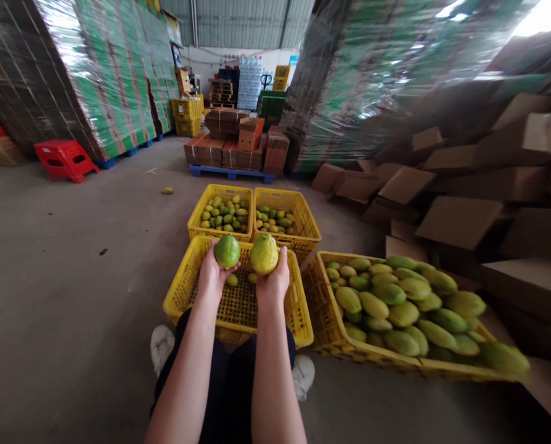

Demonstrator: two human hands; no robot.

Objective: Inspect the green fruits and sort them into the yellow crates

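My left hand (212, 270) is closed round a green papaya (228, 251), held with one end facing me. A yellower papaya (264, 254) is gripped in my right hand (277, 276), close beside the green one. Both fruits are raised above a yellow plastic crate (182, 282) that stands between my feet. Low in that crate, a small yellow-green fruit (232, 280) shows between my hands, and another is partly hidden by my right hand. Further fruit in the crate, if any, is hidden by my arms.
To the right, a yellow crate (319, 290) is heaped with papayas (402, 313). Two crates of smaller-looking fruit (224, 213) stand ahead. Behind them is a blue pallet (232, 174) of flattened cartons. Cardboard boxes (460, 222) pile up at right; a red stool (65, 159) stands left.
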